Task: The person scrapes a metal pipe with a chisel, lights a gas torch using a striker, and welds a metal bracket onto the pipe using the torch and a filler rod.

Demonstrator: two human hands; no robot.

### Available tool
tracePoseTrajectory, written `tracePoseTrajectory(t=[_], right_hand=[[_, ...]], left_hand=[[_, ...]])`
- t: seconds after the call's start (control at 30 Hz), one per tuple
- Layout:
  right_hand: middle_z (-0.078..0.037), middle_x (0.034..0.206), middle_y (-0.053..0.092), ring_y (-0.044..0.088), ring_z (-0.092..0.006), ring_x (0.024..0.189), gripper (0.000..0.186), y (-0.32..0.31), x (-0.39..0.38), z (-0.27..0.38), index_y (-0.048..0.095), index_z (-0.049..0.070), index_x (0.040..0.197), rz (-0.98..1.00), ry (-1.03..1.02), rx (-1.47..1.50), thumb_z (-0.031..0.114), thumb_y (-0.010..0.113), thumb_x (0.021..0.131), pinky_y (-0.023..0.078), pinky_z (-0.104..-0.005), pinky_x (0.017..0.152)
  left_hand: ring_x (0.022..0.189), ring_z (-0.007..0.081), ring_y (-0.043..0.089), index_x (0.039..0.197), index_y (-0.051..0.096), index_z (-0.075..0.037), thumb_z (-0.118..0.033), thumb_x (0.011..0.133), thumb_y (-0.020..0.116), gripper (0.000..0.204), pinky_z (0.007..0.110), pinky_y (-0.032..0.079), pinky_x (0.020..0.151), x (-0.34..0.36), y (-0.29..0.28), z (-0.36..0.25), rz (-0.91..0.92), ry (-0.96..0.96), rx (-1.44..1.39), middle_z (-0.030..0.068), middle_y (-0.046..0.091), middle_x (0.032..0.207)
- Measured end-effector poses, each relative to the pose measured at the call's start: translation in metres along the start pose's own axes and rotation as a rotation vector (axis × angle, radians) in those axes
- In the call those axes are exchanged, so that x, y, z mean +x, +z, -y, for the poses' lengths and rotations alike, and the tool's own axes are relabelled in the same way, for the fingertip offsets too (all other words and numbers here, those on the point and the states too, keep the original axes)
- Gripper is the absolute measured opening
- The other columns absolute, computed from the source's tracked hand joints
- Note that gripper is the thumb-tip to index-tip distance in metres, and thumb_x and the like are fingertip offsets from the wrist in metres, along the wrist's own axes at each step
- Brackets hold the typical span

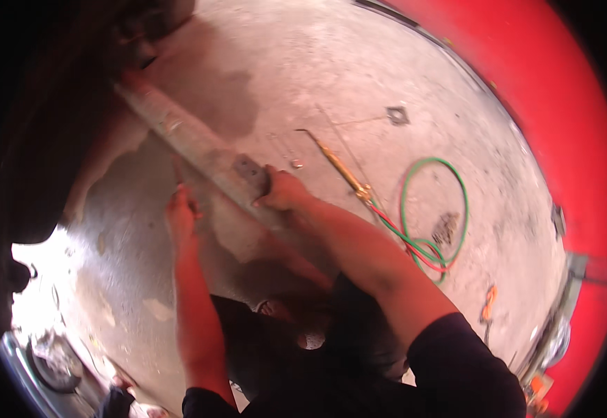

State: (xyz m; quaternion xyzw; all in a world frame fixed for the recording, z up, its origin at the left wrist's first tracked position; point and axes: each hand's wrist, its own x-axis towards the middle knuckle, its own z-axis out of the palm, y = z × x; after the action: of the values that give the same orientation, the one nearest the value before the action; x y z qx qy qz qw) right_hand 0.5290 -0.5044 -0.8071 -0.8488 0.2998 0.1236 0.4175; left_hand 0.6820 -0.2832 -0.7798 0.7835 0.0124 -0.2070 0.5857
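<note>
A long greyish metal beam (199,145) slants from the upper left down toward my knees. My right hand (284,189) is closed on its right edge, the thumb beside a dark, worn patch on the top face. To the left of the beam and apart from it, my left hand (184,210) is closed with its fingers curled. Something thin and reddish points up from that hand, too blurred to name. On the floor to the right lies a brass gas torch (340,167) with a bent dark tip, joined to a green hose (465,195) and a red hose (394,230).
A small square metal plate (397,115) and a small round metal piece (296,164) lie on the concrete floor (317,56). An orange cord (489,303) rests at the right. Red panelling (526,90) curves along the right side. A dark wheel (53,369) shows at the lower left.
</note>
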Motion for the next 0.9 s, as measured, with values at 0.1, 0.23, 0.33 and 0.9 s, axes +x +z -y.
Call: tracePoseTrajectory(t=[0.1,0.23,0.33,0.9], right_hand=[[-0.023,0.128,0.06,0.057,-0.0401,0.122,0.096,-0.002,-0.001,0.003,0.046,0.014,0.145,-0.02,-0.036,-0.016,0.043,0.09,0.064,0.048,-0.0472,0.103],[-0.02,0.124,0.057,0.055,-0.0384,0.12,0.073,0.006,-0.014,0.019,0.052,0.013,0.137,-0.183,-0.136,-0.075,0.029,0.082,0.072,0.048,-0.0488,0.099],[-0.019,0.124,0.056,0.054,-0.0373,0.12,0.066,0.005,-0.018,0.018,0.053,0.009,0.133,-0.254,-0.166,-0.075,0.025,0.077,0.073,0.048,-0.0496,0.098],[-0.024,0.117,0.069,0.066,-0.0358,0.113,0.067,-0.021,-0.001,0.019,0.063,0.004,0.129,0.004,-0.143,0.268,0.042,0.068,0.074,0.051,-0.0429,0.099]], left_hand=[[0.058,0.0106,0.051,0.106,0.068,-0.005,-0.043,0.102,0.054,0.041,0.028,0.046,0.051,0.01,-0.008,0.006,-0.01,-0.044,0.016,-0.0002,0.054,0.071],[0.056,0.0103,0.049,0.108,0.067,-0.003,-0.042,0.102,0.056,0.041,0.028,0.045,0.051,0.02,-0.014,0.013,0.019,-0.08,-0.029,-0.0001,0.054,0.072],[0.055,0.0099,0.047,0.109,0.066,-0.002,-0.042,0.102,0.057,0.041,0.028,0.044,0.052,0.016,0.0,0.006,0.036,-0.09,-0.027,-0.0003,0.052,0.072],[0.053,0.0114,0.052,0.096,0.066,-0.004,-0.045,0.101,0.056,0.043,0.029,0.046,0.049,0.016,0.018,0.006,-0.026,0.066,0.064,0.0009,0.057,0.067]])
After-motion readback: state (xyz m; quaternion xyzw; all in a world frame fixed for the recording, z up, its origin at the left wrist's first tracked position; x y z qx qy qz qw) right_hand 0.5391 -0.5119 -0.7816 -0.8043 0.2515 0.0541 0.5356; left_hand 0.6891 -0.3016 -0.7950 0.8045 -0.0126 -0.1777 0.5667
